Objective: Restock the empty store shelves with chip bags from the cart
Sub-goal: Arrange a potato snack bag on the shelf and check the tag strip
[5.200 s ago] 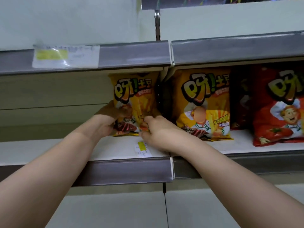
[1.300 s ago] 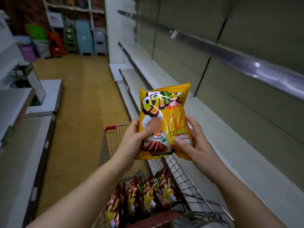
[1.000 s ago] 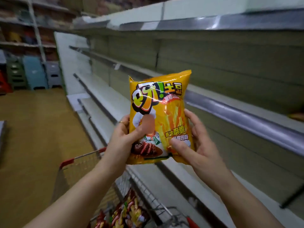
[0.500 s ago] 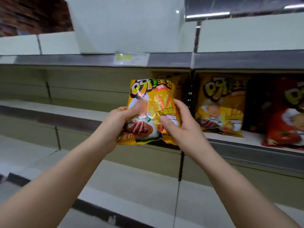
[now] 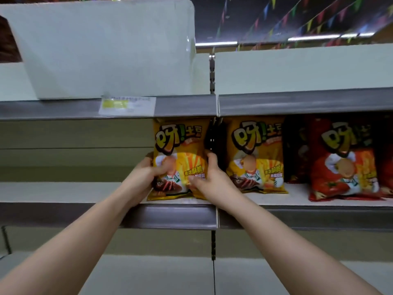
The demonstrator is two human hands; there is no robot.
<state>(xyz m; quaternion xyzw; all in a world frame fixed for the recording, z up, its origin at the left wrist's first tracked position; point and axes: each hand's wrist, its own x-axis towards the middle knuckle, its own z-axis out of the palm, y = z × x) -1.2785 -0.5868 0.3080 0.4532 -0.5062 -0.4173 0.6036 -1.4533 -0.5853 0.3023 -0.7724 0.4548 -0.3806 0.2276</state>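
Yellow bag [image 5: 178,158] gripped upright in both my hands, left [image 5: 141,179] and right [image 5: 209,179], on the shelf [image 5: 63,191]; next I should release it standing.

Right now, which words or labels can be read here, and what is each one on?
"呀!土豆": top of the held yellow bag.
"香浓酥脆": lower on that bag; the line beneath is partly hidden by the right hand.
"呀!土豆", "香浓酥脆": second yellow bag, to its right.
"呀!": red bag; the rest is too dim.
The price tag above: too blurred to read.
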